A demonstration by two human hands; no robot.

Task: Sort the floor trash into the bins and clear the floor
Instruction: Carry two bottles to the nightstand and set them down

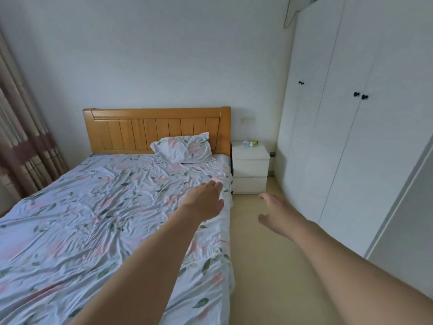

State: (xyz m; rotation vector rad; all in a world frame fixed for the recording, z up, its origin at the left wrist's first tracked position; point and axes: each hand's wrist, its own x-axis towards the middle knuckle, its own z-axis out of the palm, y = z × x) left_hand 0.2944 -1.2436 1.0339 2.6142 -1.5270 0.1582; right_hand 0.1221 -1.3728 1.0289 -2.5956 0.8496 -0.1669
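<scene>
Both my arms reach forward. My left hand (206,199) hovers over the right edge of the bed, fingers loosely apart, holding nothing. My right hand (273,213) is out over the beige floor strip (262,266) between bed and wardrobe, fingers spread and empty. On the white nightstand (249,168) lie a crumpled clear plastic bottle (246,144) and a green-and-white container (254,143). No bins and no trash on the floor show in this view.
A bed with a flowered sheet (105,219), a pillow (184,150) and a wooden headboard (154,127) fills the left. A tall white wardrobe (339,137) lines the right wall. Curtains (23,148) hang at the far left.
</scene>
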